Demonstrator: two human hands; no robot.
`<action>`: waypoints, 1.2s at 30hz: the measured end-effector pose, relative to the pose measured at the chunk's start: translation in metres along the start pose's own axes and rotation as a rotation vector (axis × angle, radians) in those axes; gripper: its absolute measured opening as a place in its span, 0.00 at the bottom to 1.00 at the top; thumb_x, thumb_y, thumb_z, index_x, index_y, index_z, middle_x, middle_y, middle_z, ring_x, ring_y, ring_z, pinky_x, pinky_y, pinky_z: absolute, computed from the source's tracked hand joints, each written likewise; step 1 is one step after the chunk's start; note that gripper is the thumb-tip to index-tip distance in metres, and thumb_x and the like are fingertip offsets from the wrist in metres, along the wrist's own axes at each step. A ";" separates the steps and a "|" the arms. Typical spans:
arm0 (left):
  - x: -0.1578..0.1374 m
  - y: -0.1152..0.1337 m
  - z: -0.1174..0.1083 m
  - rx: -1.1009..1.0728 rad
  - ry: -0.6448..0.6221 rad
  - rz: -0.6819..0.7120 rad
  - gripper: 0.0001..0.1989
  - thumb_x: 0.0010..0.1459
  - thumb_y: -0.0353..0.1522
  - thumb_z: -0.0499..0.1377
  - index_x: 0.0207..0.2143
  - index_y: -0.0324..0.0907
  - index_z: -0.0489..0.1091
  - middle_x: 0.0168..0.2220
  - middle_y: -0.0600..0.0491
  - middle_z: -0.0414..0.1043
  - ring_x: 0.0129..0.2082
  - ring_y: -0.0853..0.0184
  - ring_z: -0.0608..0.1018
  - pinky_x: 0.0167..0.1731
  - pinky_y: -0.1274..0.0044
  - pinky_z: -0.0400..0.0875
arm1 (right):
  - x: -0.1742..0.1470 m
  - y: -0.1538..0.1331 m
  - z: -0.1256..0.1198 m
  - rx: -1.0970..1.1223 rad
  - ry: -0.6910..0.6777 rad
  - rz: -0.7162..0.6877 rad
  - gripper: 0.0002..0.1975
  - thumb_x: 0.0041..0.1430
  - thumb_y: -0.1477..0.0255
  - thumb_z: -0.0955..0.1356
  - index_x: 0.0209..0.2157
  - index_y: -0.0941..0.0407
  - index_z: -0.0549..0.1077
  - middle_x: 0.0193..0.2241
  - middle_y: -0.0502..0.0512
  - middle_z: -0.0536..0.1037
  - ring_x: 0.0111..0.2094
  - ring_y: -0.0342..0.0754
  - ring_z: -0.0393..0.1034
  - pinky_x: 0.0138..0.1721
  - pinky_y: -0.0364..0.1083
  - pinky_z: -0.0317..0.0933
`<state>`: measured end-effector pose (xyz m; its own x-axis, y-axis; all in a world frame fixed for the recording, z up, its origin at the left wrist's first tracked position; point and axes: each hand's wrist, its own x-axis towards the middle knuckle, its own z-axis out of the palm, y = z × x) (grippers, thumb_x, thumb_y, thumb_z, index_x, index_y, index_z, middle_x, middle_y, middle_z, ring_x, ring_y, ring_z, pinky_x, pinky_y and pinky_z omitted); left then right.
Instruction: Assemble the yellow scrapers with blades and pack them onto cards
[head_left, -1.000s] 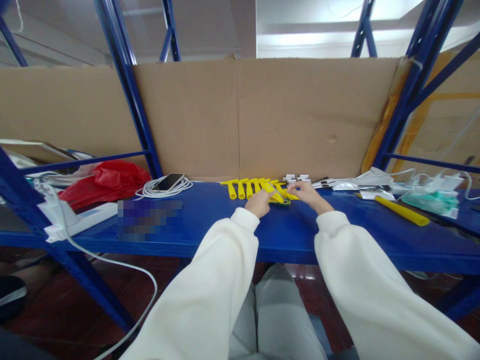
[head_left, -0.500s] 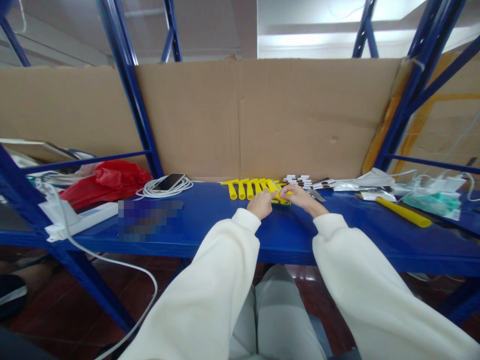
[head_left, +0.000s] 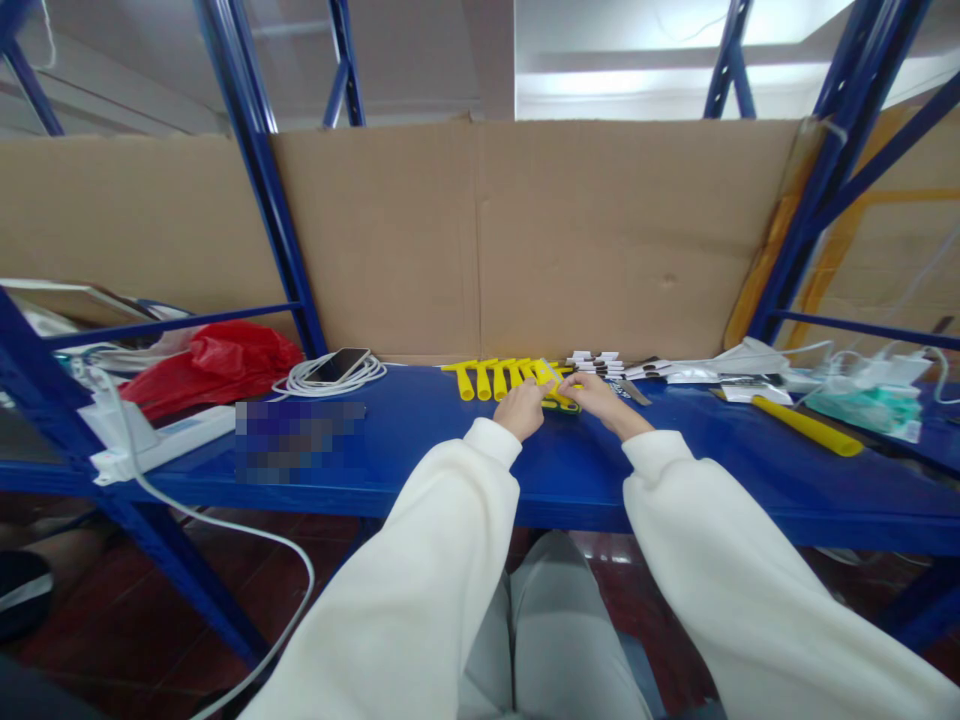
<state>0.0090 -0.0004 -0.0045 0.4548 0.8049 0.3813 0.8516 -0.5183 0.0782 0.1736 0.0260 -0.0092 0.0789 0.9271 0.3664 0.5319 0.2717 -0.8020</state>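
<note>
My left hand [head_left: 523,408] is closed, its fingertips at a yellow T-shaped tool [head_left: 546,368] with a pale strip across its head. From the other side, my right hand [head_left: 595,396] reaches in with thumb and finger pinched at the same tool. What exactly lies between the fingertips is too small to tell. Below the fingers rests a yellow and dark item [head_left: 568,406], partly covered by them. Several like yellow T-shaped tools [head_left: 484,382] stand in a row left of my hands. Behind my right hand are small black-and-white pieces [head_left: 595,361] and a flat grey blade-like piece [head_left: 634,393].
A phone [head_left: 339,365] lies on a coiled white cable [head_left: 367,377], near a red plastic bag [head_left: 225,360] and a white power strip [head_left: 176,440]. To the right are a long yellow handle [head_left: 810,427] and plastic packets [head_left: 862,395]. Cardboard [head_left: 570,230] backs the blue shelf [head_left: 420,450].
My right hand and forearm have shifted very slightly to the left. Both hands stay at the yellow tool, and the things around them lie as before.
</note>
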 end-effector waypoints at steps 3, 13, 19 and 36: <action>0.000 0.000 0.000 -0.007 0.012 -0.015 0.29 0.64 0.22 0.48 0.66 0.44 0.64 0.53 0.41 0.72 0.51 0.58 0.77 0.53 0.69 0.71 | -0.002 -0.002 0.004 0.042 0.019 0.035 0.03 0.47 0.72 0.68 0.22 0.55 0.72 0.25 0.50 0.76 0.31 0.48 0.70 0.38 0.46 0.63; 0.000 0.001 -0.005 -0.022 0.053 -0.062 0.29 0.64 0.22 0.46 0.66 0.45 0.63 0.54 0.41 0.70 0.50 0.59 0.77 0.52 0.70 0.71 | 0.006 0.007 0.013 0.188 0.142 -0.022 0.08 0.47 0.68 0.70 0.29 0.54 0.67 0.31 0.50 0.75 0.36 0.47 0.69 0.43 0.47 0.64; 0.002 -0.001 -0.009 -0.055 0.108 -0.094 0.28 0.67 0.25 0.45 0.67 0.46 0.61 0.53 0.43 0.70 0.51 0.60 0.77 0.53 0.71 0.70 | 0.006 0.003 0.004 0.259 0.069 0.010 0.10 0.48 0.63 0.69 0.26 0.55 0.73 0.28 0.53 0.77 0.35 0.50 0.71 0.41 0.49 0.64; -0.004 -0.005 -0.005 0.028 -0.071 0.000 0.39 0.63 0.22 0.46 0.72 0.56 0.43 0.54 0.42 0.68 0.48 0.56 0.78 0.51 0.65 0.71 | 0.005 0.004 -0.004 0.269 0.096 -0.016 0.18 0.47 0.55 0.70 0.21 0.54 0.65 0.22 0.49 0.70 0.30 0.46 0.65 0.33 0.45 0.61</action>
<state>0.0018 -0.0030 -0.0019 0.4713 0.8239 0.3148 0.8580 -0.5109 0.0525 0.1789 0.0306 -0.0086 0.1592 0.8969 0.4125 0.2915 0.3565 -0.8876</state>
